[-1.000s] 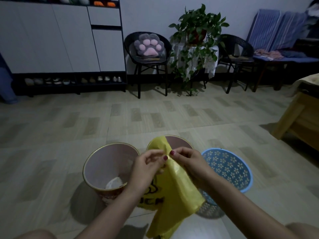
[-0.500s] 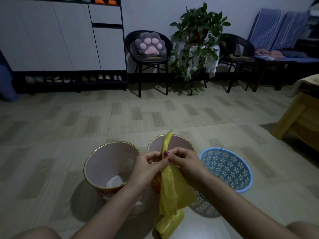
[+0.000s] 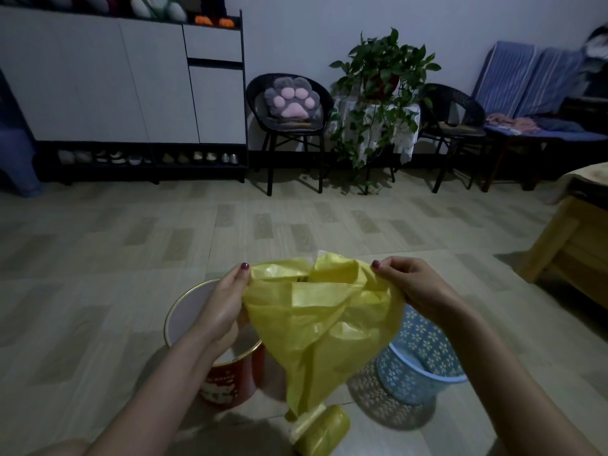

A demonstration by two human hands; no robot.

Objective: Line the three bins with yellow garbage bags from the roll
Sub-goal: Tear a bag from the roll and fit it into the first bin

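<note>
Nearest the camera, one roll (image 3: 324, 429) of yellow bags lay on the floor (image 3: 98, 258), low and centre, its long axis running near-left to far-right. A thin yellow neck rose from it into the bag above; whether the bag was torn free could not be told.

Above the roll, one yellow bag (image 3: 324, 319) hung in the air between both hands, mouth up, tail down, long axis roughly vertical. The left hand (image 3: 222, 307) pinched the left edge of the mouth, fingers closed on the film. The right hand (image 3: 418, 287) pinched the right edge, also closed on it. The hands stood apart, so the mouth was spread wide left to right, partly opened.

Bins seen: two. A red bin with a gold rim (image 3: 197, 304) stood below and left of the bag, under the left forearm, left hand nearer. A blue perforated bin (image 3: 424, 360) stood below and right, right hand nearer. Neither showed a yellow liner. A third bin was not visible; it may have sat behind the bag, between the two.

Judgement: the bag mouth sat above and between the bins, so the coming move likely needed a lowering, far and down, onto whichever rim was chosen.

Far back: two black chairs, one plant, one white cabinet.
</note>
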